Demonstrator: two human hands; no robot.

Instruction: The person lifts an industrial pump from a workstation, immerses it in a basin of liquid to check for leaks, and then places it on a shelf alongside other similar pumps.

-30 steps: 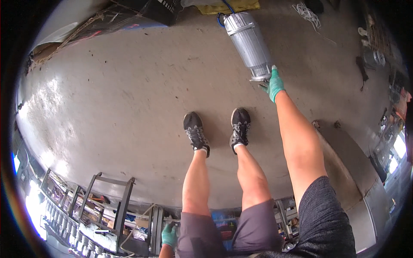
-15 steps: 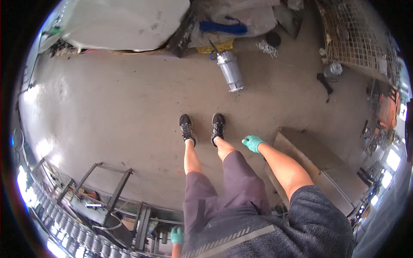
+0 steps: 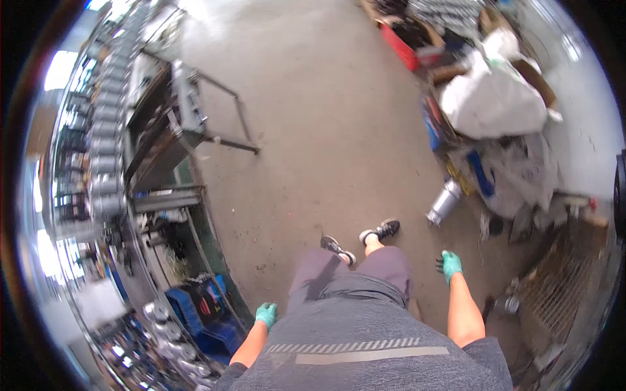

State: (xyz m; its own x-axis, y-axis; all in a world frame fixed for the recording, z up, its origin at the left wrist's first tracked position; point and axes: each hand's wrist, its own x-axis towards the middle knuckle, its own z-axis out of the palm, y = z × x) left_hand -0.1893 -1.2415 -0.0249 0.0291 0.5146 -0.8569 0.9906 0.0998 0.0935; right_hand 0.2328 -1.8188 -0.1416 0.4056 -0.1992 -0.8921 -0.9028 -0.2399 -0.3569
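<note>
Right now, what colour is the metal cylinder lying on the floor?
The metal cylinder is silver-grey; it shows best in the head view.

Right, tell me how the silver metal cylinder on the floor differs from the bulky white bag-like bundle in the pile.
The silver metal cylinder is straight-sided; the bulky white bag-like bundle is lumpy and irregular. The cylinder looks much smaller than the bundle. The cylinder lies on its side on the floor, nearer the green-gloved right hand; the bundle sits in the pile, farther from it. Both are apart from that hand.
</note>
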